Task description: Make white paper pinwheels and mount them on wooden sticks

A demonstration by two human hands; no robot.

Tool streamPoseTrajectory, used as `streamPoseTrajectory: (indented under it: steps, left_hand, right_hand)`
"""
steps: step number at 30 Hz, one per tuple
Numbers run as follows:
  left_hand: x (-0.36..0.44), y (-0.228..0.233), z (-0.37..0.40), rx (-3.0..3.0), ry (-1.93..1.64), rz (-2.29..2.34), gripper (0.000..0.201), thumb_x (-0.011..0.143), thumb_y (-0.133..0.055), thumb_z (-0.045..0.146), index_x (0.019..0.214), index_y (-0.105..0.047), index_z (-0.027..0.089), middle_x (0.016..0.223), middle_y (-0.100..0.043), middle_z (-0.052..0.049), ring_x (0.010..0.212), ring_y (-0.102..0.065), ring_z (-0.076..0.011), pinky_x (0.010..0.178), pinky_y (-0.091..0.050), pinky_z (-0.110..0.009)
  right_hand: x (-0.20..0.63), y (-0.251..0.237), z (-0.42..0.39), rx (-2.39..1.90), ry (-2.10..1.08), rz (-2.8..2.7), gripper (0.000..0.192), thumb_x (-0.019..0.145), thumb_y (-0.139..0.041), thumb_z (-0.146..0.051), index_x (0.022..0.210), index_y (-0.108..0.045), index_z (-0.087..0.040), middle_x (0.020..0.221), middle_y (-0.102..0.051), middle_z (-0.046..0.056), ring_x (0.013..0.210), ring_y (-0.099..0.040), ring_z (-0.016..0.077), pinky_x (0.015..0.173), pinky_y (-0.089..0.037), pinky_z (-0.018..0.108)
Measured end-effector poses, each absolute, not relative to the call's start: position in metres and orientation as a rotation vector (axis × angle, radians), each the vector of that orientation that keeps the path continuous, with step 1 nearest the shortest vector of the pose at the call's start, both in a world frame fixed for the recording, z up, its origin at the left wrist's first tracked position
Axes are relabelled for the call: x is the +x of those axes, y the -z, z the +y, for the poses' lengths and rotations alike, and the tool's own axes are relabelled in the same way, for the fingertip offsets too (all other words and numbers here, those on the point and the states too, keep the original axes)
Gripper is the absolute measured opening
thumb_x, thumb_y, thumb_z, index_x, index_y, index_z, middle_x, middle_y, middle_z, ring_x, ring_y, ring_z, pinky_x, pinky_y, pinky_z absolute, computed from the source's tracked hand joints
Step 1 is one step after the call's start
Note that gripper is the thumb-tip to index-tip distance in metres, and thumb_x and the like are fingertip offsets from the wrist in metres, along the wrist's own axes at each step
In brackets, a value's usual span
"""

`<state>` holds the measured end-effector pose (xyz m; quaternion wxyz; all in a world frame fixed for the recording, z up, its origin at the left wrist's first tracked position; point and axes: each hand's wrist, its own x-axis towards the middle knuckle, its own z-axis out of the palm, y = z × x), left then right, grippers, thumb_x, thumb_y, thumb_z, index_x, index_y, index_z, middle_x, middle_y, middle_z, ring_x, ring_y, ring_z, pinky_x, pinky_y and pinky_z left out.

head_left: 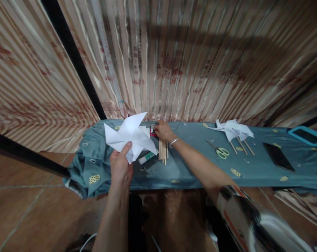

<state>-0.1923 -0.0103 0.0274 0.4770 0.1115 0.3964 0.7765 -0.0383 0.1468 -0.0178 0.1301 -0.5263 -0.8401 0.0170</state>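
My left hand (pixel 121 164) holds a folded white paper pinwheel (pixel 129 136) up above the teal-clothed table (pixel 189 171), thumb pressed at its centre. My right hand (pixel 163 130) reaches across to the far side of the table and rests on a small red and dark object (pixel 152 132), fingers curled over it; whether it grips the object I cannot tell. A silver bangle sits on that wrist. Just below the right hand lies a bundle of thin wooden sticks (pixel 163 151). A white glue tube (pixel 146 158) lies under the pinwheel's edge.
Finished white pinwheels on sticks (pixel 233 131) lie at the right, with green-handled scissors (pixel 219 150) beside them. A dark phone (pixel 278 156) and a blue-framed tablet (pixel 307 135) sit at the far right. Striped curtain hangs behind; brown tiled floor lies below.
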Motion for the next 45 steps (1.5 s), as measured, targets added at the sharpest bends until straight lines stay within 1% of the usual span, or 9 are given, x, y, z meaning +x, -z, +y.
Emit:
streamPoseTrajectory:
  steps: [4, 9, 13, 20, 29, 35, 40, 43, 45]
  left_hand:
    - [-0.192, -0.028, -0.012, 0.272, -1.879, 0.952, 0.027, 0.057, -0.076, 0.008, 0.084, -0.070, 0.012, 0.076, -0.076, -0.004, 0.076, -0.073, -0.0197, 0.086, -0.058, -0.035]
    - [-0.186, -0.032, -0.012, 0.252, -1.830, 0.943, 0.027, 0.055, -0.076, 0.009, 0.081, -0.070, 0.012, 0.075, -0.076, -0.005, 0.073, -0.073, -0.0216, 0.082, -0.059, -0.037]
    - [-0.183, -0.033, -0.013, 0.254, -1.825, 0.941, 0.026, 0.054, -0.076, 0.010, 0.079, -0.070, 0.012, 0.075, -0.076, -0.005, 0.071, -0.073, -0.0209, 0.080, -0.059, -0.036]
    - [-0.184, -0.034, -0.015, 0.272, -1.828, 0.956, 0.026, 0.054, -0.075, 0.007, 0.079, -0.070, 0.012, 0.073, -0.075, -0.004, 0.071, -0.073, -0.0206, 0.080, -0.060, -0.036]
    - [-0.182, -0.035, -0.013, 0.322, -1.809, 1.014, 0.021, 0.058, -0.073, 0.006, 0.077, -0.068, 0.014, 0.075, -0.073, -0.003, 0.073, -0.072, -0.0190, 0.080, -0.060, -0.035]
    - [-0.178, -0.036, -0.012, 0.317, -1.834, 0.991, 0.025, 0.056, -0.073, 0.005, 0.080, -0.070, 0.013, 0.076, -0.074, -0.002, 0.071, -0.071, -0.0165, 0.082, -0.059, -0.031]
    - [-0.176, -0.034, -0.012, 0.335, -1.852, 0.975, 0.025, 0.056, -0.073, 0.006, 0.080, -0.071, 0.013, 0.076, -0.075, -0.002, 0.073, -0.071, -0.0170, 0.083, -0.059, -0.033]
    - [-0.178, -0.032, -0.012, 0.364, -1.859, 0.975, 0.023, 0.056, -0.074, 0.008, 0.078, -0.071, 0.015, 0.077, -0.075, -0.002, 0.075, -0.071, -0.0172, 0.084, -0.058, -0.033]
    - [-0.179, -0.031, -0.012, 0.365, -1.857, 0.986, 0.022, 0.056, -0.074, 0.008, 0.076, -0.071, 0.016, 0.076, -0.074, -0.002, 0.075, -0.071, -0.0173, 0.084, -0.058, -0.034]
  right_hand:
    - [-0.041, 0.020, 0.153, -1.548, 0.017, -2.555, 0.025, 0.082, -0.055, -0.014, 0.096, -0.075, -0.011, 0.130, -0.057, 0.019, 0.125, -0.047, 0.0293, 0.104, -0.038, 0.039]
    - [-0.046, 0.020, 0.161, -1.542, 0.058, -2.651, 0.026, 0.082, -0.054, -0.012, 0.097, -0.075, -0.011, 0.123, -0.062, 0.018, 0.123, -0.048, 0.0272, 0.105, -0.037, 0.038]
    - [-0.050, 0.019, 0.166, -1.548, 0.065, -2.677, 0.027, 0.083, -0.051, -0.011, 0.099, -0.073, -0.010, 0.118, -0.064, 0.018, 0.117, -0.052, 0.0264, 0.102, -0.039, 0.037]
    - [-0.054, 0.020, 0.165, -1.595, 0.060, -2.633, 0.030, 0.086, -0.047, -0.010, 0.103, -0.070, -0.005, 0.117, -0.065, 0.020, 0.116, -0.053, 0.0255, 0.102, -0.039, 0.034]
    - [-0.055, 0.026, 0.168, -1.683, -0.047, -2.485, 0.026, 0.085, -0.050, -0.011, 0.102, -0.069, -0.005, 0.117, -0.064, 0.019, 0.114, -0.055, 0.0266, 0.099, -0.042, 0.035]
    - [-0.057, 0.028, 0.164, -1.624, -0.173, -2.376, 0.027, 0.086, -0.046, -0.006, 0.100, -0.069, -0.005, 0.123, -0.061, 0.019, 0.123, -0.048, 0.0267, 0.105, -0.037, 0.037]
    - [-0.051, 0.025, 0.159, -1.589, -0.382, -2.147, 0.018, 0.082, -0.053, -0.006, 0.088, -0.070, -0.008, 0.130, -0.056, 0.019, 0.131, -0.040, 0.0271, 0.109, -0.032, 0.043]
    - [-0.041, 0.022, 0.158, -1.559, -0.565, -1.925, 0.013, 0.080, -0.055, -0.007, 0.077, -0.067, -0.010, 0.124, -0.061, 0.017, 0.126, -0.047, 0.0274, 0.109, -0.033, 0.044]
    - [-0.032, 0.019, 0.153, -1.522, -0.707, -1.759, 0.014, 0.080, -0.054, -0.009, 0.072, -0.065, -0.012, 0.107, -0.067, 0.013, 0.115, -0.057, 0.0254, 0.105, -0.039, 0.043]
